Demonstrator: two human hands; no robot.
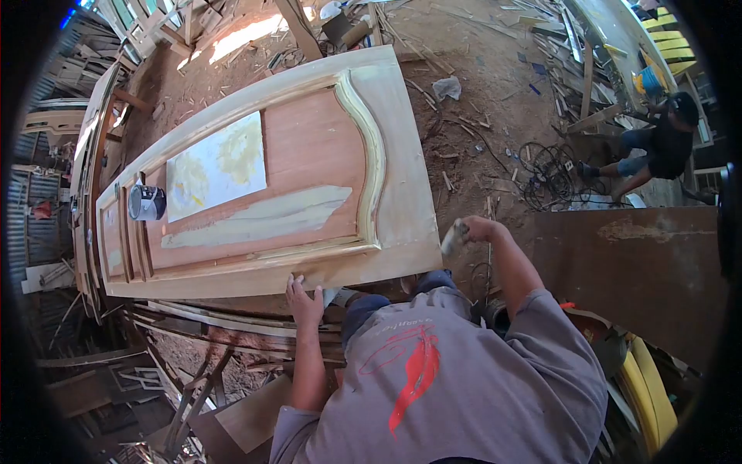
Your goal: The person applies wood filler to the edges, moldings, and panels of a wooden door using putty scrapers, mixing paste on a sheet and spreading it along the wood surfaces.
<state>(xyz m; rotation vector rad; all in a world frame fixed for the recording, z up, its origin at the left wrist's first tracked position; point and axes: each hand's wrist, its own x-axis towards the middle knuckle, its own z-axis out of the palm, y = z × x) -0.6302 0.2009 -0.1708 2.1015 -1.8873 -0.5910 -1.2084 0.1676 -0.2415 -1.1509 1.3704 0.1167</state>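
Note:
A wooden panel door (402, 108) lies flat in front of me, with a curved moulding around its reddish inner panel. My left hand (306, 300) is at the door's near edge, fingers apart, the fingertips touching the wood and nothing held. Off the door's near right corner, my right hand (479, 229) is closed around a pale, dusty pad (454, 237), whose exact kind I cannot make out. A long patch of whitish filler (267, 217) is smeared on the panel. Beyond it lie a white board (212, 166) with yellowish smears and a dark open can (147, 203).
A person (665, 139) in dark clothes sits at the far right, near tangled cables (545, 174). A brown board (618, 271) stands to my right. Wood strips (255, 329) lie below the door's near edge. Offcuts and a plastic bag (447, 88) litter the dirt floor.

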